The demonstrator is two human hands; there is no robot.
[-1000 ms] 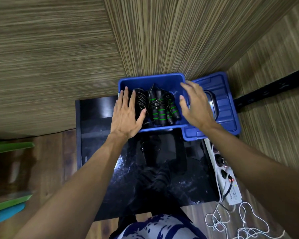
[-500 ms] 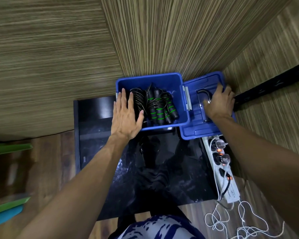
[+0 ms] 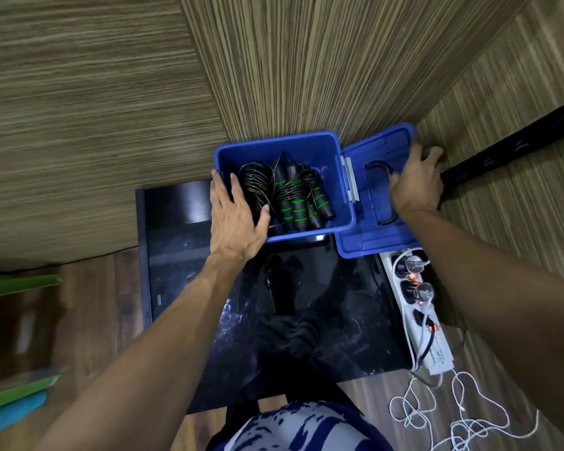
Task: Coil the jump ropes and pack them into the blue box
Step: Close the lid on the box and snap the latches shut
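The blue box (image 3: 274, 148) stands at the far edge of a glossy black table (image 3: 183, 255), against the wooden wall. Inside it lie coiled jump ropes (image 3: 290, 193), black with green-banded handles. Its hinged blue lid (image 3: 368, 236) is swung open to the right. My left hand (image 3: 235, 219) rests flat over the box's near-left rim, thumb inside against the ropes. My right hand (image 3: 415, 182) grips the lid's far right edge, fingers curled over it.
A white power strip (image 3: 417, 307) with plugs and lit orange switches lies along the table's right edge, under the lid's corner. White cords (image 3: 450, 415) tangle on the floor below it. Green and blue boards (image 3: 13, 395) sit at far left.
My right hand left the box's right wall, crossed to the open lid and now holds its outer edge. My left hand stayed on the box's left rim.
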